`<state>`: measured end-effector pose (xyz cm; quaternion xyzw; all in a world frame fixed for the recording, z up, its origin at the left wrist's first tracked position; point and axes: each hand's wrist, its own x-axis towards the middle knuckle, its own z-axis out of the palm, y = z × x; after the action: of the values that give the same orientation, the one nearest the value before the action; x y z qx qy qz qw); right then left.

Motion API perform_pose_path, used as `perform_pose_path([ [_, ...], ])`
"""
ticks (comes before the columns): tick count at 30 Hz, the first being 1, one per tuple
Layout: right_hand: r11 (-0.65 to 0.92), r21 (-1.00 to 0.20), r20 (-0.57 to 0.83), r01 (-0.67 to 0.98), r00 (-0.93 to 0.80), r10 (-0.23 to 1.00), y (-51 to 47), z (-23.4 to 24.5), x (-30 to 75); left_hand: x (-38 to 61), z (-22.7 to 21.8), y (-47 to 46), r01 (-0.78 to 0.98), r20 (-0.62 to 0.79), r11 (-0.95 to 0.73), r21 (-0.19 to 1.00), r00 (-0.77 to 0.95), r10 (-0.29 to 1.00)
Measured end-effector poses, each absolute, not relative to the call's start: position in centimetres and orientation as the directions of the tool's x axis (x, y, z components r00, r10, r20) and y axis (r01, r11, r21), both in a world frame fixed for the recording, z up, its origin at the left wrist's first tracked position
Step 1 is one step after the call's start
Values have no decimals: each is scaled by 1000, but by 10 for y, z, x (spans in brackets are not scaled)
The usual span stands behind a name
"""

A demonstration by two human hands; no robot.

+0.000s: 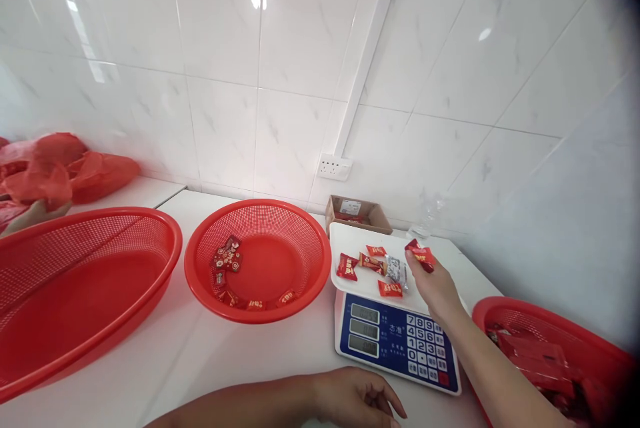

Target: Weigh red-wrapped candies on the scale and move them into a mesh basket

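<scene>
My right hand (434,285) reaches over the white pan of an electronic scale (397,338) and pinches a red wrapped candy (421,256) at its fingertips. On the pan (350,236) lie several red wrapped candies (347,266) and one silver-wrapped piece (396,269). My left hand (359,397) rests on the white table (200,355) in front of the scale, fingers loosely curled, holding nothing. The round red basket (257,258) to the left of the scale holds several small red candies (227,256).
A large red oval basket (75,295) sits at the left. Another red basket (545,348) with red packets is at the right edge. A small cardboard box (357,213) stands behind the scale. Red plastic bags (55,168) and another person's hand (30,216) are at far left.
</scene>
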<state>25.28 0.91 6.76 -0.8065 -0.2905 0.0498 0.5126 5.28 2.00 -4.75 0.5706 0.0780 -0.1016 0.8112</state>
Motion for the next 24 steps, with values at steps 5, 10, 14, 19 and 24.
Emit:
perform_pose_path([
  [5, -243, -882, 128, 405, 701, 701, 21, 82, 206, 53, -47, 21, 270, -253, 344, 899, 963, -94],
  [10, -140, -923, 79, 359, 532, 843, 40, 71, 164, 53, -53, 22, 239, -217, 330, 913, 971, -102],
  [14, -173, -917, 42, 359, 519, 854, 44, 60, 160, 52, -49, 22, 224, -208, 297, 928, 975, -84],
  [19, -275, -885, 28, 377, 630, 776, 28, 59, 179, 49, -38, 23, 242, -230, 258, 935, 970, -74],
  [24, -377, -870, -12, 317, 751, 660, -21, 74, 201, 48, -41, 23, 222, -211, 274, 936, 975, -70],
])
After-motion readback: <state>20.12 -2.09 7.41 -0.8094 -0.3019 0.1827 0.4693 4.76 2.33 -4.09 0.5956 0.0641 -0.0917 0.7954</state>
